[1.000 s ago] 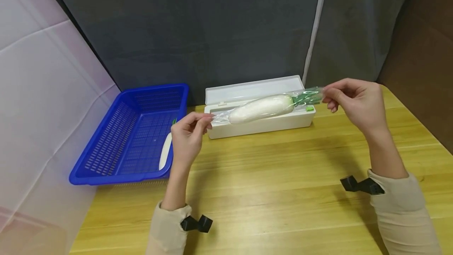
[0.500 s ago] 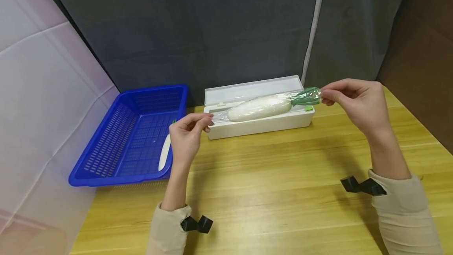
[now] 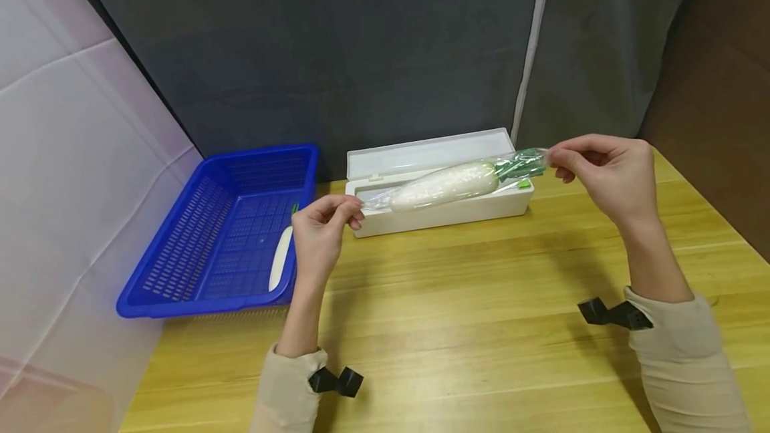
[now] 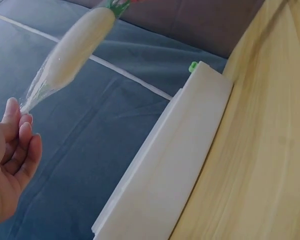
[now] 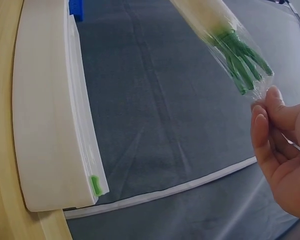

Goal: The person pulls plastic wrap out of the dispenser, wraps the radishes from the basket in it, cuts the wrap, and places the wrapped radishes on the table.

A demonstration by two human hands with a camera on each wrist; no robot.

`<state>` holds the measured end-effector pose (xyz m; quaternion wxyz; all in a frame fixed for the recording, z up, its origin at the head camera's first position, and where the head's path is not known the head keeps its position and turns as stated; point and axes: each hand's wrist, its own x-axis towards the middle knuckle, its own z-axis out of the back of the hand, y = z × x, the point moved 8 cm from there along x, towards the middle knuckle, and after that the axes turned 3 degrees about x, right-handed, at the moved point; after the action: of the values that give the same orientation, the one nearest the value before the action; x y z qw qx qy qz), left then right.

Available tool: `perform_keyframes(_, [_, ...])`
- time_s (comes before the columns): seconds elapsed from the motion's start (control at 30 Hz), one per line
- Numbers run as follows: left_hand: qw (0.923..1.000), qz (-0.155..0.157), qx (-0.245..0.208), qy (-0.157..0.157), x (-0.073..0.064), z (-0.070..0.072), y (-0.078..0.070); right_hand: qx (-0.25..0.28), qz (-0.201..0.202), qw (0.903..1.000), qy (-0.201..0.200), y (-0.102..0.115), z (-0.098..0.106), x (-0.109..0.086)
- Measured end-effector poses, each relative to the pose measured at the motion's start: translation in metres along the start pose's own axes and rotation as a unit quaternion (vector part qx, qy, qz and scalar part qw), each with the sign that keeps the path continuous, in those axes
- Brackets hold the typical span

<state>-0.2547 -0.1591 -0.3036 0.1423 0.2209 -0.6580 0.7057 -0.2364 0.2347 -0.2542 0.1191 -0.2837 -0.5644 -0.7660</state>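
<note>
Head view: left hand [image 3: 320,236] and right hand [image 3: 621,179] are pinching film ends [image 3: 377,202] of a wrapped radish [image 3: 445,187], right of centre. Left wrist: radish is slanting across upper left. Right wrist: green leaves [image 5: 236,52] are showing at upper right.

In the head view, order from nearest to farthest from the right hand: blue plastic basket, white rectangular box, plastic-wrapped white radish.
1. Plastic-wrapped white radish: just left.
2. White rectangular box: middle, behind radish.
3. Blue plastic basket: far left.
</note>
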Motion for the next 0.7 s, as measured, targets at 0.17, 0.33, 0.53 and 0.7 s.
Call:
perform_keyframes(0.17, [1.0000,0.000,0.007,0.003,0.000,0.000,0.000,-0.004,0.019,0.9998,-0.005,0.007,-0.002,0.000])
perform_keyframes(0.33, [0.9992,-0.005,0.028,0.027,-0.002,-0.003,0.001,-0.005,0.018,0.9998,0.000,0.013,-0.004,-0.003])
perform_keyframes(0.53, [0.9971,-0.026,0.043,0.058,-0.004,-0.010,-0.002,-0.020,0.025,0.9995,-0.002,0.018,-0.005,-0.004])
perform_keyframes(0.7, [0.9949,-0.028,0.025,0.094,-0.008,-0.020,-0.004,-0.031,0.055,0.9973,-0.038,0.023,-0.005,-0.004])
